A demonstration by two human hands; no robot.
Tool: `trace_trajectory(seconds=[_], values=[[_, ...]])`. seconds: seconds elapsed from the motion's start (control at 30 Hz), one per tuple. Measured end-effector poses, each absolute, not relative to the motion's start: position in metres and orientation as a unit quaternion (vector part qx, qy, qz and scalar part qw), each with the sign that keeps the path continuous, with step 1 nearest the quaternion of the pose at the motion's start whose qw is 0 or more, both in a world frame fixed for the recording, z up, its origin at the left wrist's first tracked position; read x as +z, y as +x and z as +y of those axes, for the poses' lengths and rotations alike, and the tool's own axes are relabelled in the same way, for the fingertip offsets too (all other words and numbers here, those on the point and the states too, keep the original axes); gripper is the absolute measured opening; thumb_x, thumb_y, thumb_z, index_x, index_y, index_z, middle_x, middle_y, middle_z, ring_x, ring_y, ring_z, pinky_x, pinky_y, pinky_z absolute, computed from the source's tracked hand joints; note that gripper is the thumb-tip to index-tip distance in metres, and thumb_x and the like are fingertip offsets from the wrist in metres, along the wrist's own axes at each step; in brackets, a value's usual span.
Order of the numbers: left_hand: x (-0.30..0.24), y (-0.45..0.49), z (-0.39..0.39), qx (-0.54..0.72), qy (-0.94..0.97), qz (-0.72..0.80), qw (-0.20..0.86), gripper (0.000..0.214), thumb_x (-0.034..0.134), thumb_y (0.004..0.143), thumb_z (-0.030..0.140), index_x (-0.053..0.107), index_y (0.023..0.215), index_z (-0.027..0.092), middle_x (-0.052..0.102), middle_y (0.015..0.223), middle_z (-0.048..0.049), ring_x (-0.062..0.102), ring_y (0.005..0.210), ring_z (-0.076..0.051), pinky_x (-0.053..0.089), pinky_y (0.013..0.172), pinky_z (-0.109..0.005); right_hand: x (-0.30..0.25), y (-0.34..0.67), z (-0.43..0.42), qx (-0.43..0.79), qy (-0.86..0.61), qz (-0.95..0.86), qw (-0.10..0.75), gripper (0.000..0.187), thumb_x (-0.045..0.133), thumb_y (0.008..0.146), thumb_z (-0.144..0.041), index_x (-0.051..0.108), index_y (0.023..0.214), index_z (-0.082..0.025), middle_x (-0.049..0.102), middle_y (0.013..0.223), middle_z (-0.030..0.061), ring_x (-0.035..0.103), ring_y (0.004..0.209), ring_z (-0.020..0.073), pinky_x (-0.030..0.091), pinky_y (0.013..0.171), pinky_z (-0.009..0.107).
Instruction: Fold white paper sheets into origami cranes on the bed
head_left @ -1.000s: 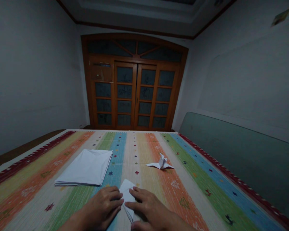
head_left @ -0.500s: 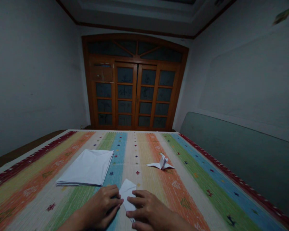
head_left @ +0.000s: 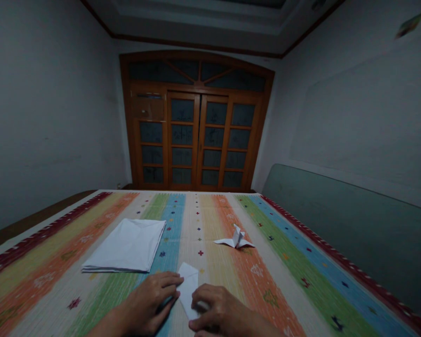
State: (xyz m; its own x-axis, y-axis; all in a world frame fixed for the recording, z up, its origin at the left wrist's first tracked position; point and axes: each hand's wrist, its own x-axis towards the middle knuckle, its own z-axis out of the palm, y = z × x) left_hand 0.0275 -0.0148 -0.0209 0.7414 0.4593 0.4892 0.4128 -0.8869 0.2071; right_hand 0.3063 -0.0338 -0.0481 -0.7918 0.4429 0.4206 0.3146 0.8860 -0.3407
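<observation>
A small folded white paper lies on the striped cloth in front of me, narrow and pointed toward its lower end. My left hand is closed at its left edge, with fingertips pressed on that side. At the lower right edge, my right hand has curled fingers gripping the paper; part of the paper is hidden beneath them. Beyond my right hand stands a folded paper crane with its wings spread. To the left, a stack of white paper sheets lies flat.
The table is covered by a striped, patterned tablecloth. A pale green bench back or panel runs along the right side. Wooden doors with glass panes stand past the far table edge.
My right hand's fingers, spread over the paper before, are now curled in at its lower right edge. My left fingertips have shifted slightly right along the paper's left side.
</observation>
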Motion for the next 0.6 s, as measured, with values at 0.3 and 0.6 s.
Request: trace_trajectory(seconds=[0.3, 0.6], values=[[-0.014, 0.035, -0.019, 0.244, 0.942, 0.227, 0.041, 0.028, 0.054, 0.082, 0.005, 0.066, 0.101, 0.022, 0.077, 0.103, -0.0089, 0.072, 0.091, -0.028, 0.055, 0.077, -0.038, -0.066, 0.306, -0.027, 0.103, -0.220, -0.923, 0.297, 0.020, 0.086, 0.081, -0.035, 0.075, 0.076, -0.018, 0.071, 0.103, 0.0081, 0.068, 0.090, 0.0202, 0.051, 0.078, 0.029], [-0.014, 0.036, -0.017, 0.277, 0.905, 0.275, 0.171, 0.029, 0.064, 0.086, 0.010, 0.066, 0.112, 0.024, 0.070, 0.109, -0.0077, 0.064, 0.104, -0.027, 0.049, 0.094, -0.039, -0.041, 0.304, -0.037, 0.154, -0.366, -0.874, 0.279, 0.023, 0.079, 0.080, -0.013, 0.070, 0.100, -0.020, 0.070, 0.102, 0.0079, 0.066, 0.095, 0.0237, 0.051, 0.084, 0.032]])
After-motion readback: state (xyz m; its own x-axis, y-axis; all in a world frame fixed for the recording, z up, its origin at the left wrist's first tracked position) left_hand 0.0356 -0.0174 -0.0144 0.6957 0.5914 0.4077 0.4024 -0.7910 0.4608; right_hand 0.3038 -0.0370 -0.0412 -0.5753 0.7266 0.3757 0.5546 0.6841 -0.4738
